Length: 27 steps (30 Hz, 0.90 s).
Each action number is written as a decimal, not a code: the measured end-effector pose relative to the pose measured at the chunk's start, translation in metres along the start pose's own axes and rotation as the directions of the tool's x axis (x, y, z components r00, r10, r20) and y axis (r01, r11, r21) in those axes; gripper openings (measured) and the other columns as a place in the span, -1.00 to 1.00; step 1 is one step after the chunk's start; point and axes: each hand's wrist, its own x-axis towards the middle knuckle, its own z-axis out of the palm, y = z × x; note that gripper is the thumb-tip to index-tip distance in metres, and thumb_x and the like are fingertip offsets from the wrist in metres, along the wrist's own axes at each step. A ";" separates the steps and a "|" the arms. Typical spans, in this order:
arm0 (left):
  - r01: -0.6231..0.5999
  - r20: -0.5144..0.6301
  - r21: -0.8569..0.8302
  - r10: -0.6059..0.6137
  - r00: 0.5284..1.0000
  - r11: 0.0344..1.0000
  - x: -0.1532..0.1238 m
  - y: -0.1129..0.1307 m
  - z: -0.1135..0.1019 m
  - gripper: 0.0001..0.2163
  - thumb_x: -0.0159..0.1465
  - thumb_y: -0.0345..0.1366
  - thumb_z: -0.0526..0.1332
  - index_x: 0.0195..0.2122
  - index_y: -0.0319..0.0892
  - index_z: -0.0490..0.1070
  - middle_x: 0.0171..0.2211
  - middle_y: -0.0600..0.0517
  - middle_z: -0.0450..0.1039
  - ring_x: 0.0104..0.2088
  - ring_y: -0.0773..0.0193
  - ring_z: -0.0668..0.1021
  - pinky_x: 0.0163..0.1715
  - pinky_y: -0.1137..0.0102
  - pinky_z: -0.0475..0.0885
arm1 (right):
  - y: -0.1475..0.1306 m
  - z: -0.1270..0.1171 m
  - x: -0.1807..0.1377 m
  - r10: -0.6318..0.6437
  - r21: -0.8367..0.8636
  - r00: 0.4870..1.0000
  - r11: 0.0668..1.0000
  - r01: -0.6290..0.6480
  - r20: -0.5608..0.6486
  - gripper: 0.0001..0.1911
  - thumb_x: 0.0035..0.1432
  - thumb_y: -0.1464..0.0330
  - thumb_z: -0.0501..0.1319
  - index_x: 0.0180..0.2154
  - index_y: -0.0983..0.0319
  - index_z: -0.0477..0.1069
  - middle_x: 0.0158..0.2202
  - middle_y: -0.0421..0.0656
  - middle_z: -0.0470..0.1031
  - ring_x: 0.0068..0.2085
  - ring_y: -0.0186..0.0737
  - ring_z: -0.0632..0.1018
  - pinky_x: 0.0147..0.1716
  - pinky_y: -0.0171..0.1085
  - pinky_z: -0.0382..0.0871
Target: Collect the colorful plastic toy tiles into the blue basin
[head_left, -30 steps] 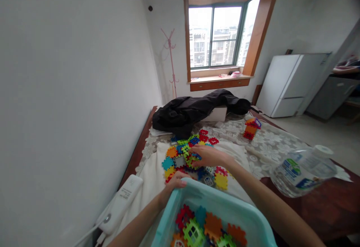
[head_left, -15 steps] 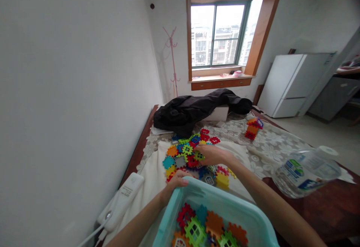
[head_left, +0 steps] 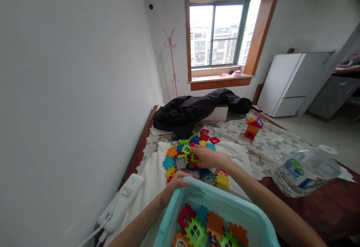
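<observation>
My left hand is closed on the far left corner of a light-blue plastic basin, thumb over the rim. Inside the basin lie interlocking plastic blocks, among them a green window block and an orange block. Beyond it, a heap of the same toothed blocks is spread on a white cloth, with a grey block and a turquoise block on its left. Over this heap my right hand pinches a lime-green window block; its fingertips are partly hidden.
A large clear plastic bottle stands on the right. A small built block house sits farther back on the floral tablecloth. Black fabric covers part of a white box. A white power strip lies at left by the wall.
My right hand has shifted slightly left over the heap, and the lime-green window block has moved with it. My left hand stays on the basin rim.
</observation>
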 end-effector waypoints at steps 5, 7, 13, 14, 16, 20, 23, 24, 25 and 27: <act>0.017 -0.010 0.015 -0.017 1.000 1.000 0.000 0.003 0.003 -0.58 -0.11 -0.02 0.50 -0.30 -0.16 0.55 -0.35 -0.01 0.62 -0.35 0.15 0.53 -0.32 0.30 0.43 | 0.000 -0.005 -0.002 0.047 -0.082 0.998 0.996 -0.043 0.040 -0.52 0.14 0.44 0.30 0.13 0.30 0.49 0.06 0.12 0.63 0.03 0.10 0.65 -0.04 -0.16 0.50; 0.029 -0.005 0.015 -0.029 1.000 0.999 -0.001 0.003 0.003 -0.57 -0.12 -0.01 0.50 -0.31 -0.16 0.55 -0.36 -0.01 0.61 -0.33 0.14 0.54 -0.30 0.30 0.44 | 0.001 -0.008 -0.002 0.080 -0.080 0.996 0.994 -0.078 0.030 -0.51 0.13 0.41 0.32 0.12 0.30 0.51 0.06 0.12 0.64 0.02 0.12 0.66 -0.03 -0.15 0.51; 0.003 -0.020 -0.007 -0.003 1.000 1.000 -0.001 0.000 0.003 -0.59 -0.10 -0.02 0.52 -0.31 -0.13 0.53 -0.39 0.04 0.58 -0.34 0.14 0.55 -0.32 0.31 0.43 | 0.009 -0.033 -0.012 0.133 0.157 0.990 0.980 -0.124 -0.046 -0.37 0.22 0.28 0.41 0.30 0.16 0.47 0.22 0.04 0.61 0.19 0.14 0.62 0.19 -0.08 0.51; 0.002 -0.019 -0.006 -0.002 1.000 1.000 -0.001 0.000 0.003 -0.59 -0.10 -0.03 0.52 -0.31 -0.13 0.53 -0.40 0.04 0.57 -0.34 0.15 0.55 -0.33 0.32 0.42 | 0.009 -0.040 -0.015 0.140 0.191 0.988 0.973 -0.127 -0.060 -0.35 0.23 0.27 0.42 0.33 0.15 0.46 0.23 0.03 0.61 0.21 0.13 0.62 0.21 -0.07 0.50; 0.012 -0.014 -0.002 -0.012 1.000 1.000 -0.002 0.002 0.004 -0.59 -0.10 -0.02 0.52 -0.32 -0.13 0.52 -0.40 0.04 0.57 -0.34 0.14 0.55 -0.33 0.31 0.42 | 0.006 -0.055 -0.023 0.136 0.272 0.988 0.956 -0.112 -0.074 -0.31 0.23 0.24 0.43 0.36 0.13 0.44 0.26 0.01 0.59 0.21 0.12 0.61 0.25 -0.04 0.49; 0.021 -0.038 0.013 -0.021 0.999 1.000 -0.005 0.006 0.006 -0.61 -0.08 -0.07 0.49 -0.29 -0.15 0.53 -0.35 0.01 0.60 -0.30 0.11 0.55 -0.25 0.28 0.44 | -0.013 -0.088 -0.047 -0.035 0.488 0.999 0.872 0.043 -0.025 -0.32 0.21 0.08 0.46 0.31 0.10 0.51 0.31 -0.05 0.56 0.28 0.13 0.57 0.30 -0.02 0.46; 0.011 -0.048 0.009 -0.010 0.999 1.000 -0.004 0.004 0.003 -0.63 -0.08 -0.13 0.49 -0.29 -0.17 0.52 -0.33 0.01 0.57 -0.27 0.11 0.54 -0.21 0.27 0.42 | -0.039 -0.107 -0.070 -0.333 0.542 0.942 0.801 0.253 0.053 -0.31 0.22 0.01 0.47 0.32 0.05 0.52 0.29 -0.10 0.58 0.29 0.09 0.56 0.36 -0.05 0.37; 0.006 -0.047 0.003 -0.006 0.999 1.000 -0.003 0.002 0.001 -0.64 -0.08 -0.13 0.50 -0.30 -0.17 0.51 -0.34 0.01 0.56 -0.28 0.12 0.54 -0.21 0.28 0.41 | -0.048 -0.111 -0.076 -0.399 0.536 0.913 0.790 0.298 0.080 -0.31 0.26 0.01 0.45 0.35 0.04 0.49 0.27 -0.10 0.59 0.27 0.06 0.57 0.35 -0.07 0.37; 0.000 -0.043 -0.002 0.000 0.999 1.000 -0.001 0.000 0.000 -0.63 -0.07 -0.13 0.50 -0.30 -0.17 0.50 -0.34 0.01 0.54 -0.28 0.12 0.54 -0.21 0.28 0.40 | -0.055 -0.113 -0.080 -0.432 0.521 0.896 0.791 0.321 0.104 -0.31 0.30 0.01 0.43 0.37 0.02 0.46 0.27 -0.10 0.58 0.26 0.05 0.58 0.33 -0.09 0.38; -0.012 -0.041 0.017 0.013 0.999 1.000 0.001 -0.003 -0.004 -0.62 -0.07 -0.11 0.52 -0.29 -0.17 0.52 -0.31 0.00 0.55 -0.26 0.12 0.54 -0.20 0.28 0.40 | -0.061 -0.111 -0.081 -0.416 0.475 0.904 0.818 0.325 0.099 -0.34 0.36 0.01 0.38 0.39 0.02 0.43 0.28 -0.08 0.56 0.26 0.04 0.58 0.31 -0.11 0.39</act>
